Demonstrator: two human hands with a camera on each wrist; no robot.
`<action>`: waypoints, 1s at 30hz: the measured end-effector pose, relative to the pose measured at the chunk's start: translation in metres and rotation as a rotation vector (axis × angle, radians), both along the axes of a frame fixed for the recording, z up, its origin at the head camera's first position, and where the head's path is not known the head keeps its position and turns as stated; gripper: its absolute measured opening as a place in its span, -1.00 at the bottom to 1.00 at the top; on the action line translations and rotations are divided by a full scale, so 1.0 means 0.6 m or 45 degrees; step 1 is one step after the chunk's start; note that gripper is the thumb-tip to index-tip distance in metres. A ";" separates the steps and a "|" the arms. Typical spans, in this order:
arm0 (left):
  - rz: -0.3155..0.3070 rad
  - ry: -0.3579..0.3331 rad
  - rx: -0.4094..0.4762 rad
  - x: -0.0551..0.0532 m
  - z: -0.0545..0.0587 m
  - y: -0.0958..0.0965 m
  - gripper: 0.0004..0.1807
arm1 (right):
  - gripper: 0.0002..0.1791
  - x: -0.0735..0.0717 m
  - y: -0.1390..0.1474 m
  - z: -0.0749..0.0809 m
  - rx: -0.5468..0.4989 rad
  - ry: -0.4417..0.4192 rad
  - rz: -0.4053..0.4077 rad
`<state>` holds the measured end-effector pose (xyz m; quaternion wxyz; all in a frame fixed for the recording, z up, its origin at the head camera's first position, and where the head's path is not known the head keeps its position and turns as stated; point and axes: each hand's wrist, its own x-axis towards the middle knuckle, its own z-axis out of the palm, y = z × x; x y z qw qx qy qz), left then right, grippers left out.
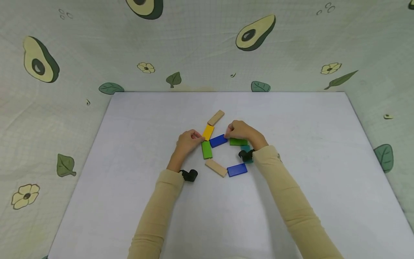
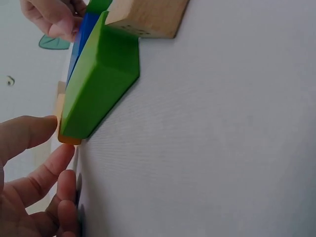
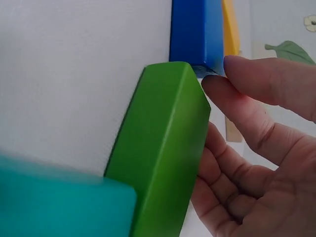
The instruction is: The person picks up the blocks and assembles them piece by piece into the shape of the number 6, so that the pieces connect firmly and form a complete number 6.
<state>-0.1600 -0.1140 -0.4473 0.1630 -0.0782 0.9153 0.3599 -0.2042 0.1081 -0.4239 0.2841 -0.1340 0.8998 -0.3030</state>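
Note:
My left hand (image 1: 189,140) has its thumb and index finger at the lower left corner of a yellow block (image 1: 208,132), pinching it. Just below, a green block (image 1: 207,150) touches that yellow end. With thumb and index finger my right hand (image 1: 242,129) pinches the right end of a blue block (image 1: 218,140), which slants up from the first green block. Under the right hand lies a second green block (image 3: 163,123), close to the blue block's end. Its remaining fingers are curled beside that green block in the right wrist view.
A plain wooden block (image 1: 216,117) extends from the yellow one's far end. Nearer me are another wooden block (image 1: 216,168) and a second blue block (image 1: 237,169). Teal blocks (image 3: 64,202), partly hidden by the right wrist, continue the ring. The white table (image 1: 129,201) meets an avocado-print cloth.

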 end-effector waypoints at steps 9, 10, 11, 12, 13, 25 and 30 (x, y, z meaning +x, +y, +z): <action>-0.052 0.008 0.004 -0.032 0.004 0.014 -0.62 | -0.69 0.016 0.046 0.003 -0.098 0.038 -0.045; -0.049 0.013 0.012 -0.037 0.005 0.018 -0.61 | -0.68 0.019 0.053 0.003 -0.099 0.037 -0.060; -0.046 0.020 0.019 -0.043 0.006 0.021 -0.60 | -0.67 0.023 0.061 0.003 -0.098 0.039 -0.070; -0.043 0.028 0.023 -0.048 0.007 0.025 -0.59 | -0.66 0.026 0.068 0.002 -0.097 0.043 -0.076; -0.040 0.036 0.026 -0.054 0.007 0.028 -0.58 | -0.65 0.030 0.074 0.001 -0.098 0.053 -0.080; 0.000 0.037 0.064 -0.097 -0.004 0.049 -0.61 | -0.65 0.061 0.090 -0.021 -0.046 0.148 -0.200; 0.010 0.044 0.021 -0.103 -0.006 0.052 -0.64 | -0.66 0.067 0.087 -0.025 -0.031 0.145 -0.274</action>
